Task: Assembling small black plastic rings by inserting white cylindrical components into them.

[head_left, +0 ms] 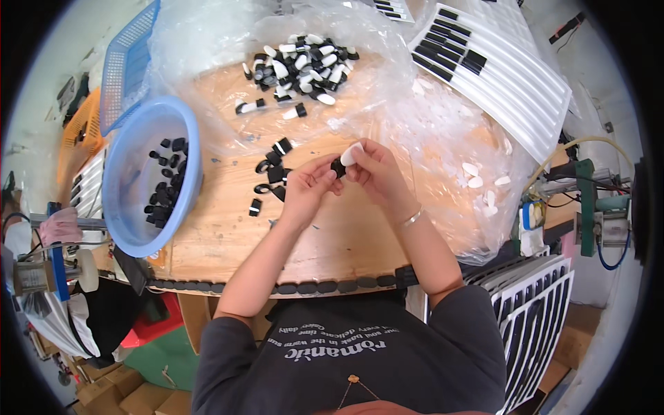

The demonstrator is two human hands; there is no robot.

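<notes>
My hands meet over the middle of the wooden table. Between the fingers of my left hand (311, 185) is a small black piece (338, 167), partly hidden by the fingertips. My right hand (375, 170) pinches a white oval piece (351, 153) close above it; whether the two parts are joined I cannot tell. Just left of my left hand lie several loose black loop-shaped pieces (275, 173), some with a white stripe. Farther off, a heap of black and white pieces (304, 69) rests on clear plastic sheeting.
A blue basin (190, 114) with black pieces stands at the left, beside a blue basket (111, 90). White oval scraps (474, 181) lie on plastic film (443, 214) at the right. White ridged trays (512, 90) are at far right. A black strip (318, 287) lines the table's front edge.
</notes>
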